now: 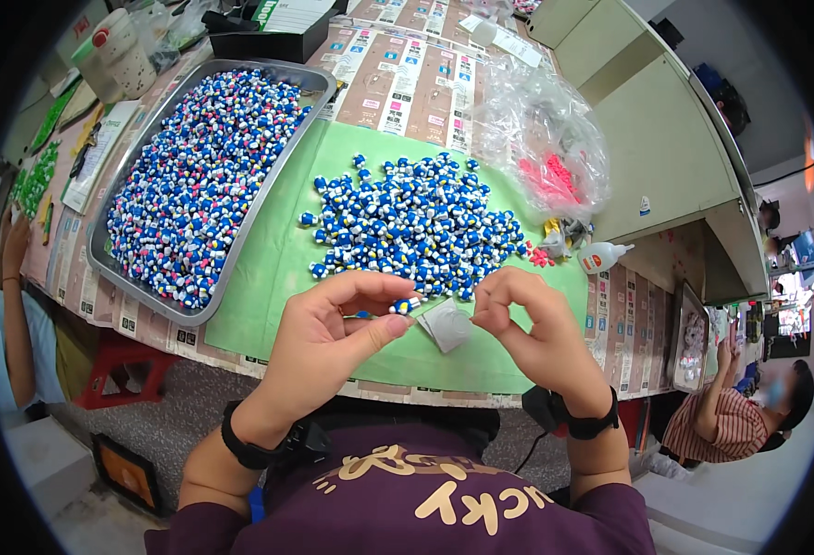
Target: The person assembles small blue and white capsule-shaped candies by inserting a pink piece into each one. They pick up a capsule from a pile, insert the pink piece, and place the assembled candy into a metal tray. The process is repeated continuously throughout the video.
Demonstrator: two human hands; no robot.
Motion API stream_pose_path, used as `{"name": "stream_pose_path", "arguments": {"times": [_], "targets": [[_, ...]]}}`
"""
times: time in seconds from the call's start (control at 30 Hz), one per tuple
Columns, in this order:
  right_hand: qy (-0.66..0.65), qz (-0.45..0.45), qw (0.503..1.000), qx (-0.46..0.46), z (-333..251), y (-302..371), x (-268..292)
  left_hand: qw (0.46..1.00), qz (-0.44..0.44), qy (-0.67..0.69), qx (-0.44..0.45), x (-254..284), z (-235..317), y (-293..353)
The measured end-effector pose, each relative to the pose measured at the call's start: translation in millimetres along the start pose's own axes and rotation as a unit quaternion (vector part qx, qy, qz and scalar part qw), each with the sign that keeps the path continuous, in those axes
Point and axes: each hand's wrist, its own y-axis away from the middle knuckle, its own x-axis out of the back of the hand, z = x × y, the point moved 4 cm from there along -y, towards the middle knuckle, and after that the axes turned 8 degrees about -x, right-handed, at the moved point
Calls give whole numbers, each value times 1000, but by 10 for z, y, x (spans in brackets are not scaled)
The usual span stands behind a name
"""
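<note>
Between thumb and forefinger, my left hand (pixel 328 324) grips a small blue-and-white figurine (pixel 405 305) with a touch of yellow. My right hand (pixel 536 328) is closed in a pinch to the right of it; what its fingertips hold, if anything, is too small to make out. Below and between the hands, a small whitish square card (pixel 447 326) with a shiny patch lies on the green sheet (pixel 273 305). Just beyond my fingers spreads a loose pile of similar blue-and-white figurines (pixel 416 217). Tiny pink pieces (pixel 541 258) lie at the pile's right edge.
A metal tray (pixel 264 190) full of figurines stands at left. A white squeeze bottle (pixel 601 257) and a clear plastic bag (pixel 541 120) with pink pieces are at right, beside a cabinet (pixel 652 139). Other people sit at far left and far right.
</note>
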Motion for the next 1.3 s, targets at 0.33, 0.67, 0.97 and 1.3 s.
{"name": "stream_pose_path", "arguments": {"times": [0.33,0.67,0.97,1.3], "targets": [[-186,94,978,24,-368,-39,-193,997,20,57,-39,-119,9,-22],[-159,144,976,31,-378,6,-322,981,26,-93,-168,-196,115,45],[-254,84,963,-27,-41,129,151,934,-6,-247,-259,8,241,82],[146,81,974,-155,689,444,398,876,266,-390,-101,1267,467,194]]}}
